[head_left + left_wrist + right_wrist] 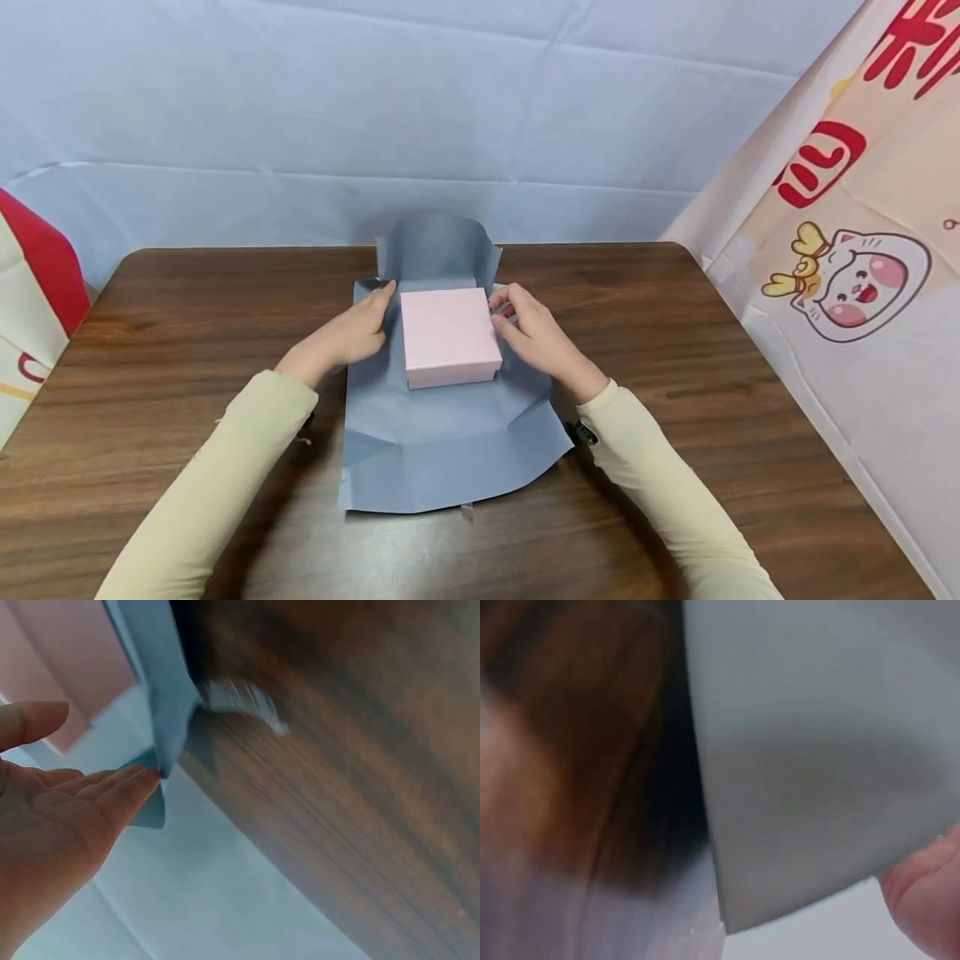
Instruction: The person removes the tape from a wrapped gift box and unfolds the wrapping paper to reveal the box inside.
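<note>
A pink square box (pixel 450 329) with its lid on sits on a sheet of blue-grey wrapping paper (pixel 442 454). The far end of the paper curls upward behind the box. To the left of the box is my left hand (pixel 352 327); in the left wrist view its straight fingers (pixel 120 791) touch the paper's raised side edge. My right hand (pixel 536 329) is at the box's right side, loosely bent fingers and thumb close by its edge. In the right wrist view the paper (pixel 817 787) covers most of that hand, with only a fingertip showing.
Under the paper is a dark brown wooden table (pixel 712 375). A strip of clear tape (pixel 244 703) sticks out from the paper's left edge, and another bit of tape (pixel 467 511) shows at its near edge. A pale cloth backdrop (pixel 337 100) hangs behind the table.
</note>
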Demonstrator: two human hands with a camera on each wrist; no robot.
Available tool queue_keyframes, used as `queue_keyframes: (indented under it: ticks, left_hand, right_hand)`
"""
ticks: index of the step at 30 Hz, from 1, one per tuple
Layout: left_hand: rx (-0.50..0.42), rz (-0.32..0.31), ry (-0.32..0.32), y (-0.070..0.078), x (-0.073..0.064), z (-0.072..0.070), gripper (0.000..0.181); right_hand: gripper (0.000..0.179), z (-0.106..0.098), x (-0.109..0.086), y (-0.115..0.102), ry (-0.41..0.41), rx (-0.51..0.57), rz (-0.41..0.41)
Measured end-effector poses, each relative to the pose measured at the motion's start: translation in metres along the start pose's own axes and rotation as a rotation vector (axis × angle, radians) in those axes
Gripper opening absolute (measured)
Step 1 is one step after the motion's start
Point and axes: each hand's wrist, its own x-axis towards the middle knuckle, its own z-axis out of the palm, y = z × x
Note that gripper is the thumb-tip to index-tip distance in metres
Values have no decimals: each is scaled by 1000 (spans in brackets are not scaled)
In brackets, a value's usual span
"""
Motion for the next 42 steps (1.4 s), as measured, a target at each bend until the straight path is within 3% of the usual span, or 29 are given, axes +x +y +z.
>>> queue_keyframes:
  ticks: [3, 7, 14, 19, 27, 34, 42]
  left_hand:
    - [58, -32, -16, -9, 12, -3, 65]
    - [158, -57, -33, -19, 21, -3, 54]
    - [197, -93, -15, -27, 27, 0, 42]
    - [211, -100, 11, -31, 31, 1, 35]
    - [248, -141, 17, -35, 37, 2, 37]
    - [270, -189, -52, -36, 36, 2, 67]
    - [427, -110, -25, -27, 12, 12, 62]
  right_hand:
    - [18, -1, 10, 10, -16, 84, 92]
    - [29, 0, 25, 25, -98, 130, 142]
    - [61, 6, 49, 50, -225, 122, 228]
    - [64, 10, 59, 61, -307, 27, 310]
    - [59, 8, 71, 71, -494, -286, 239]
    - [79, 3, 71, 74, -560, -305, 256]
    - [84, -1, 51, 62, -596, -396, 179]
